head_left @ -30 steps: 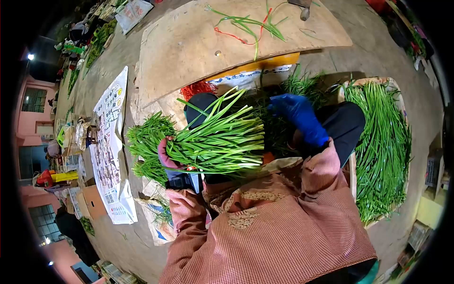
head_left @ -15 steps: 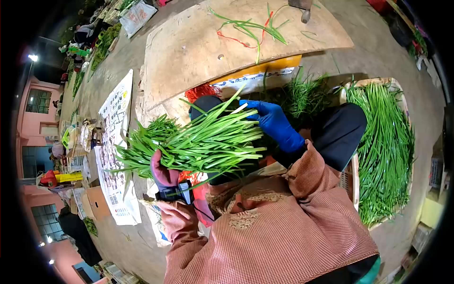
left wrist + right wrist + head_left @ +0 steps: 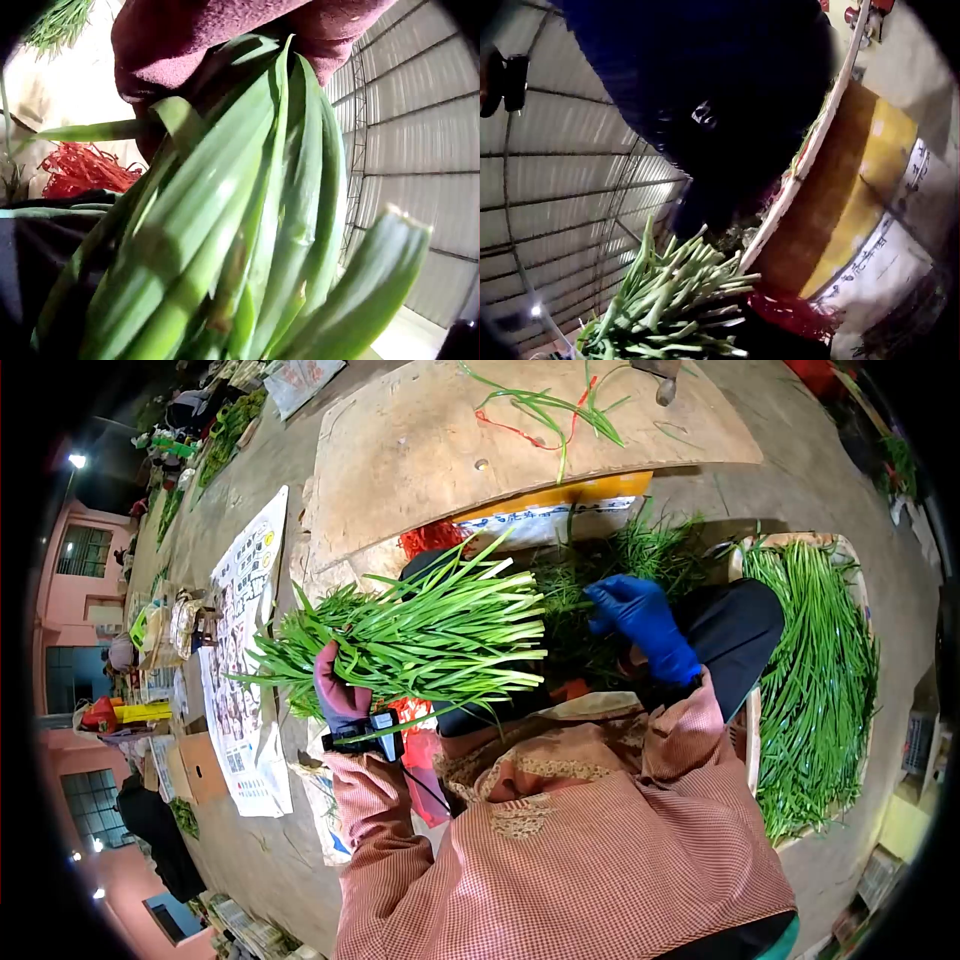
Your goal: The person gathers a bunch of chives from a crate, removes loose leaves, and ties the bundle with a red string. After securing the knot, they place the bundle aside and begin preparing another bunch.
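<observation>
the left hand (image 3: 341,687) curls its grip round a bundle of green stalks (image 3: 440,632) at the head frame's centre-left — probably light, springy, slick, easily bruised, so best held gently mid-length. whether the blue-gloved right hand (image 3: 642,624) grasps anything — i cannot tell.

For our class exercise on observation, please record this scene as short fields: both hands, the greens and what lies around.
Left hand: maroon glove, grips the green bunch
Right hand: blue glove, apart from the bunch; whether it holds anything is unclear
Board: wooden, bearing loose stalks and a red strip
Basket: on the right in the head view, filled with long greens
Red strands: beside the board's near edge
</observation>
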Tool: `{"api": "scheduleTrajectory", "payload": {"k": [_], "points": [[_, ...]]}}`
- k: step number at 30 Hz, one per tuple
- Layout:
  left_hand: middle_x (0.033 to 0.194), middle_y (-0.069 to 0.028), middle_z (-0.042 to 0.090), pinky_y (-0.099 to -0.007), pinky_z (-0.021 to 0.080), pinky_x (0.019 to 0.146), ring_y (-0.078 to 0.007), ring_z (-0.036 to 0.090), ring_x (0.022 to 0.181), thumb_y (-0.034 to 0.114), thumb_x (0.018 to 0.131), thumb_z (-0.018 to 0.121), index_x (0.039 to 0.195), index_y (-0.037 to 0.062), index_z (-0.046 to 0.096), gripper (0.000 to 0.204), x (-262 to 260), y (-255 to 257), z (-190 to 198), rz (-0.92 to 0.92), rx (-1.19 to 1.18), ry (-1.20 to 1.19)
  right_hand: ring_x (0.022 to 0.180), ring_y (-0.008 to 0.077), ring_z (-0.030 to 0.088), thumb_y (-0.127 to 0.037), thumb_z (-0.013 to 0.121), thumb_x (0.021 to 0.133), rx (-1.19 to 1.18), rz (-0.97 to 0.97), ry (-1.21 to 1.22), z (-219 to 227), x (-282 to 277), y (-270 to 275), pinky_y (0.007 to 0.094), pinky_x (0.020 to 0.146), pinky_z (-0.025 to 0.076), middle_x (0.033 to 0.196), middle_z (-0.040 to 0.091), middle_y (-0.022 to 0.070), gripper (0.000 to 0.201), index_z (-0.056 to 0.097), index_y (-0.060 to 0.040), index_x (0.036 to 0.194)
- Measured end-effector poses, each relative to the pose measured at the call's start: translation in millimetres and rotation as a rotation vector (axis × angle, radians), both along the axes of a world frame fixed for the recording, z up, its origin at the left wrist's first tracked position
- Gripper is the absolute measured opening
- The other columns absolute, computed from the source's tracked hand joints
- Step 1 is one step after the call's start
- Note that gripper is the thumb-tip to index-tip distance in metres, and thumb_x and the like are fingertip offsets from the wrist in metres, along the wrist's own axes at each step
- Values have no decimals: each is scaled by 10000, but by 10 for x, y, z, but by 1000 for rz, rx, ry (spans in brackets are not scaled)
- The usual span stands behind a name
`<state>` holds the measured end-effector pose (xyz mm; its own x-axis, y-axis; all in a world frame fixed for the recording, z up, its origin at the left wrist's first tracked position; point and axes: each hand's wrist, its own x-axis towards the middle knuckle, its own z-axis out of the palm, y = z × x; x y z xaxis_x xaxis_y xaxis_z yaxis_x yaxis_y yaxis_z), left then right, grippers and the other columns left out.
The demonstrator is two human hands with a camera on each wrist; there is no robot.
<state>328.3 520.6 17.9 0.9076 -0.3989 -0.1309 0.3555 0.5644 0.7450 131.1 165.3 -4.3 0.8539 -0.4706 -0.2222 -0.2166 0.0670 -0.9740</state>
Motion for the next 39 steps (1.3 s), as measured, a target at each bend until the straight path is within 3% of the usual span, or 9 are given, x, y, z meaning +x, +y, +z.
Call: {"api": "scheduleTrajectory", "payload": {"k": [2, 9, 16, 18, 21, 26, 28, 36, 39], "points": [[1045, -159, 608, -367, 468, 870, -247, 593, 944, 149, 853, 483, 1045, -58, 566, 295, 10, -13, -23, -15, -28, -5, 502, 113, 572, -230, 635, 824, -170, -8, -398, -216, 105, 242, 256, 466, 441, 562, 577, 61, 256, 601, 2, 723], [1099, -145, 576, -372, 473, 860, -229, 570, 966, 28, 860, 452, 1054, 41, 538, 213, -57, -116, -261, 250, 369, -630, 492, 129, 536, -293, 656, 798, -219, 407, -68, -100, -79, 808, 290, 471, 419, 557, 559, 94, 308, 614, -3, 704], [969, -128, 624, -326, 505, 775, -207, 605, 846, 83, 850, 483, 976, 30, 595, 176, 31, -391, -183, 324, 102, -348, 442, 86, 488, -296, 653, 809, 302, 296, 219, 1, -293, 514, 239, 414, 388, 557, 537, 27, 301, 613, -12, 716], [962, -119, 627, -310, 512, 742, -198, 608, 825, 104, 849, 490, 962, 26, 595, 173, -13, -464, -189, 444, 377, -656, 442, 76, 487, -267, 644, 819, 53, 175, 185, 56, -323, 320, 229, 407, 380, 550, 529, 22, 272, 604, -13, 728], [984, -126, 618, -291, 515, 712, -199, 605, 828, 63, 847, 487, 989, 25, 566, 167, -13, -406, -129, 162, -145, -161, 455, 66, 487, -224, 650, 816, 99, 102, 130, 196, -308, 88, 220, 414, 377, 546, 527, 16, 236, 594, -18, 714], [907, -129, 636, -319, 531, 664, -205, 618, 754, 101, 848, 492, 920, 22, 592, 147, -58, -458, -107, 270, 21, -215, 527, 101, 567, -172, 679, 782, 45, 20, -76, 393, 80, 227, 227, 460, 427, 639, 615, 59, 175, 622, -7, 785], [902, -127, 636, -318, 532, 655, -205, 618, 748, 107, 849, 490, 919, 18, 593, 153, -100, -505, -84, 256, -55, -251, 638, 179, 629, -205, 678, 763, -538, -4, -497, 324, 373, 400, 286, 528, 474, 756, 652, 105, 192, 635, -32, 836], [1022, -121, 597, -331, 502, 781, -209, 592, 879, 42, 801, 579, 1075, 59, 513, 282, -61, -364, -287, 296, 93, -412, 640, 163, 617, -167, 690, 745, -894, 331, -281, 195, 689, 640, 289, 526, 456, 777, 661, 77, 175, 651, -29, 846], [996, -117, 610, -343, 510, 774, -212, 600, 850, 30, 840, 504, 1020, 50, 547, 186, -59, -375, -371, 335, 202, -564, 549, 51, 548, -177, 657, 798, 277, 139, -196, 440, 451, 563, 174, 449, 371, 667, 628, 13, 169, 650, -9, 807]]}}
